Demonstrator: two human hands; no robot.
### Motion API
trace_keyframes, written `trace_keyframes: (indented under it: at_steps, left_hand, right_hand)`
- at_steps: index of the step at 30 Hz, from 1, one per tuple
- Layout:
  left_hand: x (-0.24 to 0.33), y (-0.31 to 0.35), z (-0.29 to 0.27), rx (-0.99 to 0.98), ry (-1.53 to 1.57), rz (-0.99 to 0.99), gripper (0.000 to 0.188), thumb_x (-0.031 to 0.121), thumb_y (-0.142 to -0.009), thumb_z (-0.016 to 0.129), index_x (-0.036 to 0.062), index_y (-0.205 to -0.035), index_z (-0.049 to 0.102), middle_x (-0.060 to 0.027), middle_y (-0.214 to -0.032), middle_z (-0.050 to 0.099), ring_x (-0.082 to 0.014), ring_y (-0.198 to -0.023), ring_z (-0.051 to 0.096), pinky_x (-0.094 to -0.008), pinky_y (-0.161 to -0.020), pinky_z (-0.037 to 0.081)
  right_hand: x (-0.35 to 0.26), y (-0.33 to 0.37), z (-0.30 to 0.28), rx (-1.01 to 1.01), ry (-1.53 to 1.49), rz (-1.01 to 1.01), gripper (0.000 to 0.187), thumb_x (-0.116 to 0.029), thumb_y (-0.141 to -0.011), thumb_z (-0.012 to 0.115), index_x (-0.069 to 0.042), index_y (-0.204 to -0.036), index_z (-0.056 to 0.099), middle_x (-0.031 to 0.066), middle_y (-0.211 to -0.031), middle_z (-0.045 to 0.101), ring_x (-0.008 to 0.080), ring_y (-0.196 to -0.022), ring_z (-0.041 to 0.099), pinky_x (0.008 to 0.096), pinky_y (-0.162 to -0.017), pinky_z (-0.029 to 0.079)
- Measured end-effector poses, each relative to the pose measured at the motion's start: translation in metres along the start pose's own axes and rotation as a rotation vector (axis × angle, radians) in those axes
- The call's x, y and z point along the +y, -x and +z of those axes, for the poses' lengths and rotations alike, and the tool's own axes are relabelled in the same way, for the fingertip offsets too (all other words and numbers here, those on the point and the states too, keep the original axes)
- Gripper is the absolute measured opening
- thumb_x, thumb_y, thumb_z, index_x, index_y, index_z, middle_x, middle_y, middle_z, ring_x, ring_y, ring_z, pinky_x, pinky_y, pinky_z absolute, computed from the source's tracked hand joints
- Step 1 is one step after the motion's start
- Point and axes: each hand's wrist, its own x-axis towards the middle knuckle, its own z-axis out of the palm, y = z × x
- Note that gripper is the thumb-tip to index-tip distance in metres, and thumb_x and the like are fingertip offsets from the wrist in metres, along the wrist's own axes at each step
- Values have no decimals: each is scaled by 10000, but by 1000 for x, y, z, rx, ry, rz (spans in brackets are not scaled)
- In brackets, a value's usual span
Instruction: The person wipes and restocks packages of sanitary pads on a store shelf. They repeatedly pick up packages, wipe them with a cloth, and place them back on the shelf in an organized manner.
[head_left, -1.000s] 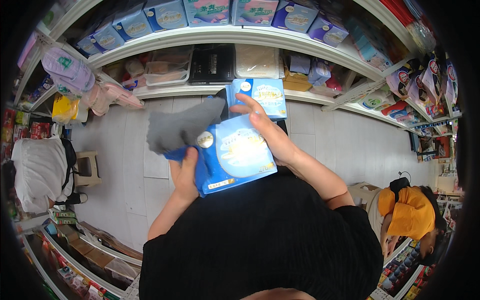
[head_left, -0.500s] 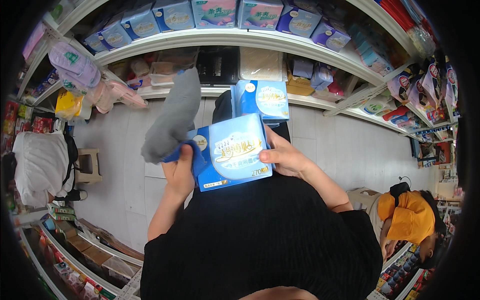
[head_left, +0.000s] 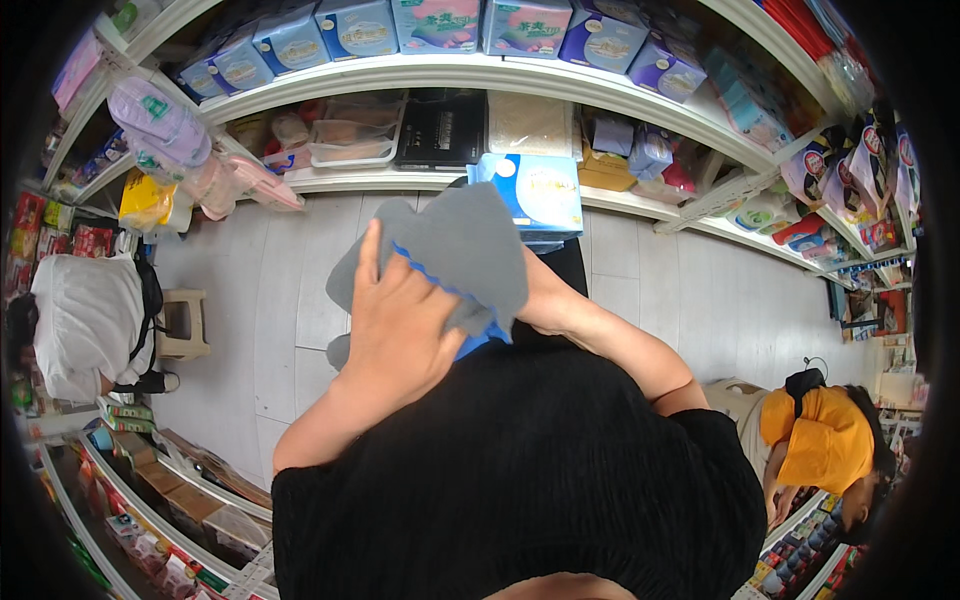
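My left hand (head_left: pixel 400 325) is closed on a grey cloth (head_left: pixel 470 240) with a blue underside, its fingers pressed down over the cloth in front of my chest. My right hand (head_left: pixel 545 298) reaches in from the right behind the same cloth. The cloth covers its fingers and hides the light-blue pack of sanitary pads seen there half a second ago. Just beyond the cloth, a similar light-blue pack (head_left: pixel 540 195) lies above my dark trouser leg, with another blue pack edge beneath it.
A white shelf (head_left: pixel 400 75) ahead carries a row of blue and pink packs (head_left: pixel 437 25). Lower down are a black box (head_left: pixel 440 130) and clear trays (head_left: pixel 355 130). A person in white (head_left: pixel 85 320) is at left near a stool (head_left: pixel 183 325); another in orange (head_left: pixel 825 435) is at right.
My left hand has swung the grey cloth rightward over the front of the pack, which is now hidden. My right hand's fingers have gone out of sight behind the cloth.
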Motion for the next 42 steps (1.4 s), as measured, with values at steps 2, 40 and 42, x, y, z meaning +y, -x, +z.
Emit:
trace_keyframes:
  at_steps: [2, 40, 42]
  left_hand:
    - [1, -2, -5, 57, -57, -73, 311, 133, -683, 617, 45, -980, 577, -122, -1087, 554, -291, -1021, 519, -468, -992, 277]
    - [-42, 59, 60, 370, 2365, -754, 526, 433, -951, 277, 40, -1283, 386, -139, -1285, 445, -285, -1154, 458, -428, -973, 381]
    - [-45, 67, 63, 381, 2389, -765, 503, 406, -953, 285, 41, -1284, 386, -141, -1276, 453, -285, -1143, 469, -428, -962, 394]
  right_hand:
    - [8, 2, 0, 47, 8, 40, 894, -168, -677, 737, 2, -1361, 187, 177, -1242, 421, 218, -1176, 404, 323, -969, 346]
    - [52, -29, 18, 138, 400, -657, 899, -105, -627, 747, -120, -1250, 99, 164, -1188, 291, 254, -1146, 377, 381, -935, 355]
    - [41, -37, 24, 118, 417, -754, 872, -129, -603, 762, -100, -1237, 163, 160, -1151, 287, 257, -1113, 342, 370, -933, 317]
